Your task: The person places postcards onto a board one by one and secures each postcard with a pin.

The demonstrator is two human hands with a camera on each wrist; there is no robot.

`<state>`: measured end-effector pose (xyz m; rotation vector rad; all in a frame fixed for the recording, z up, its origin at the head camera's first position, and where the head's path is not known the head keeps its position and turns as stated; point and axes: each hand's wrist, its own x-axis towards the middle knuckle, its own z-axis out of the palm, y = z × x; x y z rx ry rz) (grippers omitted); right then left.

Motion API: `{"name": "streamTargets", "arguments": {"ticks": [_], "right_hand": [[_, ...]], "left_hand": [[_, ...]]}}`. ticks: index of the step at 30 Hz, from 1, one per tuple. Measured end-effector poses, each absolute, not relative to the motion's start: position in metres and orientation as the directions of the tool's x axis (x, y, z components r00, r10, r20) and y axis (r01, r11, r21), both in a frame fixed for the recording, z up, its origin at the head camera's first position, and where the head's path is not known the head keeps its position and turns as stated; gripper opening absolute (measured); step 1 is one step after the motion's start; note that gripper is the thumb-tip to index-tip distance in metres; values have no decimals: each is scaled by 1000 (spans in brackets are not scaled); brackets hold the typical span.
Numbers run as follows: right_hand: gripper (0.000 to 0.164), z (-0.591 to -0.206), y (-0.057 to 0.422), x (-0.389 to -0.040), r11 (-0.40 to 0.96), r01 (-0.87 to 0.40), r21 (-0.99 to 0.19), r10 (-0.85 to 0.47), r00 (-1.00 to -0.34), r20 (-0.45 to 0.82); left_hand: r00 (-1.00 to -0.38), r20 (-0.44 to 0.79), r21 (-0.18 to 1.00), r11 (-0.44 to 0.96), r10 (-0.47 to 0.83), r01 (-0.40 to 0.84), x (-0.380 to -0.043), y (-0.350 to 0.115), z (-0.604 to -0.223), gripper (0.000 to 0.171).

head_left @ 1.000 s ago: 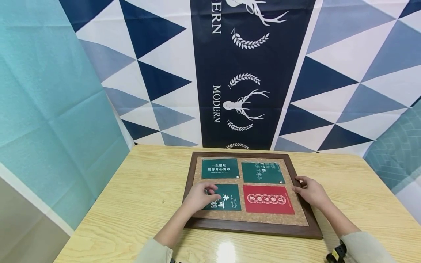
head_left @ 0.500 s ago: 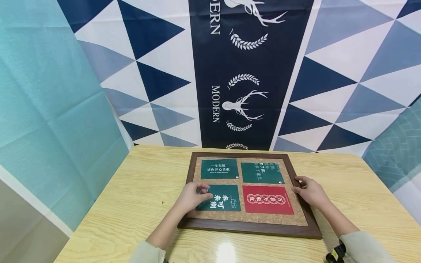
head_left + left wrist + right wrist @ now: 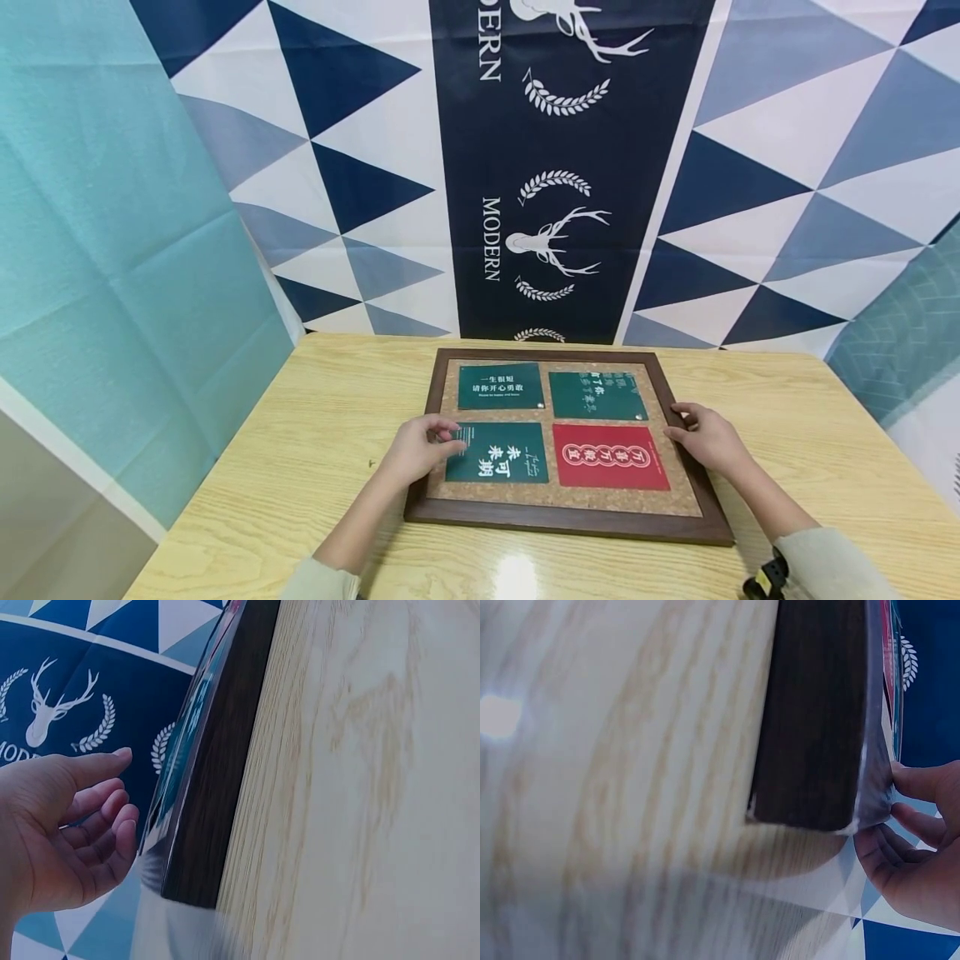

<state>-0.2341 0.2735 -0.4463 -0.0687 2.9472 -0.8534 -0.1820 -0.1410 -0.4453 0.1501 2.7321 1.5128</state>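
Note:
A cork board [image 3: 555, 517] with a dark brown frame lies on the table and bears several cards. Two green cards [image 3: 501, 385] [image 3: 622, 404] sit along its far half. Nearer are another green card [image 3: 498, 475] and a red card [image 3: 611, 479]. My left hand [image 3: 416, 450] hovers over the board's left edge beside the near green card, fingers loosely curved. In the left wrist view that hand [image 3: 67, 832] holds nothing visible. My right hand [image 3: 708, 437] grips the right side of the frame, and the right wrist view shows its fingers [image 3: 915, 825] against the frame's side.
The board rests on a light wood-grain table [image 3: 315, 467]. Behind stands a wall cloth [image 3: 375, 167] with triangles and deer heads. A pale blue cloth [image 3: 135, 233] hangs at the left. Small white pins [image 3: 540, 406] show at the lower corners of the far cards.
My left hand has moved left across the near green card to the board's left edge, uncovering more of that card. My right hand stays on the frame.

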Motion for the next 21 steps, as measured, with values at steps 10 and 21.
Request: {"name": "streamTargets", "arguments": {"ticks": [10, 21], "right_hand": [[57, -445, 273, -234, 844, -7, -536, -53, -996, -71], [57, -444, 273, -234, 842, -11, -540, -58, -996, -70]], "left_hand": [[-997, 42, 849, 523, 67, 71, -178, -158, -450, 24], [-1000, -11, 834, 552, -17, -19, -174, -186, -443, 29]]}}
